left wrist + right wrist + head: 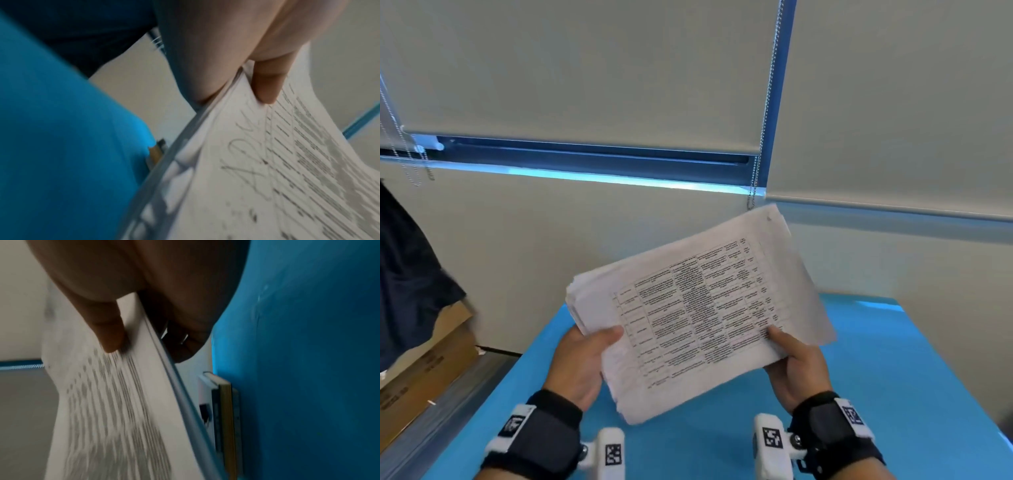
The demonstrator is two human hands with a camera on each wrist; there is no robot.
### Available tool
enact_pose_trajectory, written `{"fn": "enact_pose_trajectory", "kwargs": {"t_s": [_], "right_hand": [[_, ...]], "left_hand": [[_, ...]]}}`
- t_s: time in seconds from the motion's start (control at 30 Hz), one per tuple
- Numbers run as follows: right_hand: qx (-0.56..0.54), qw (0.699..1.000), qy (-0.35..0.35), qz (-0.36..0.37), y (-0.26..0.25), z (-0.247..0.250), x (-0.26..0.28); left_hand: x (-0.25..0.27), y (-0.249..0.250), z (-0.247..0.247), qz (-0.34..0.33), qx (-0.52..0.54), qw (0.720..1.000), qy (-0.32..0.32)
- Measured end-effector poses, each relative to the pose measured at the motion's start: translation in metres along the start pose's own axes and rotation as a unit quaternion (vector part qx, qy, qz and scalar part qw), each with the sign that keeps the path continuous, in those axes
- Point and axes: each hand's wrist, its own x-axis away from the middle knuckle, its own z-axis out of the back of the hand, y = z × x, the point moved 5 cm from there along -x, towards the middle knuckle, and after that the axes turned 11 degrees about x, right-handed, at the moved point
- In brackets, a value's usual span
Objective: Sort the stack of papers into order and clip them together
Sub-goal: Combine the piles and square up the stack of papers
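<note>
A thick stack of white papers (698,308) with printed tables on the top sheet is held tilted in the air above the blue table (893,377). My left hand (582,359) grips its left edge, thumb on top and fingers underneath. My right hand (794,363) grips the near right edge the same way. In the left wrist view the thumb (267,84) presses on the stack of papers (267,170), whose sheet edges are uneven. In the right wrist view the thumb (109,334) lies on the top sheet (115,410), fingers below. No clip is visible.
A grey wall with roller blinds (585,68) and bead chains (767,102) rises behind the table. Cardboard boxes (424,373) and dark cloth (410,281) sit at the left, beside the table. A thin board edge (226,418) shows at the table's side.
</note>
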Motion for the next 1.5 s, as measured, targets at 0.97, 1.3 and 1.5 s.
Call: {"fn": "enact_pose_trajectory", "kwargs": {"t_s": [0.97,1.3,1.5], "right_hand": [[0.628,0.699,0.045,0.34,-0.067,-0.009,0.031],[0.86,0.465,-0.038,0.209,-0.082,-0.051,0.047],[0.873,0.422,-0.103,0.22,-0.071,-0.074,0.05]], "left_hand": [[0.002,0.006,0.015,-0.137,-0.085,0.975,0.151],[0.005,0.01,0.011,-0.132,-0.1,0.973,0.163],[0.006,0.01,0.012,-0.132,-0.093,0.973,0.165]]}}
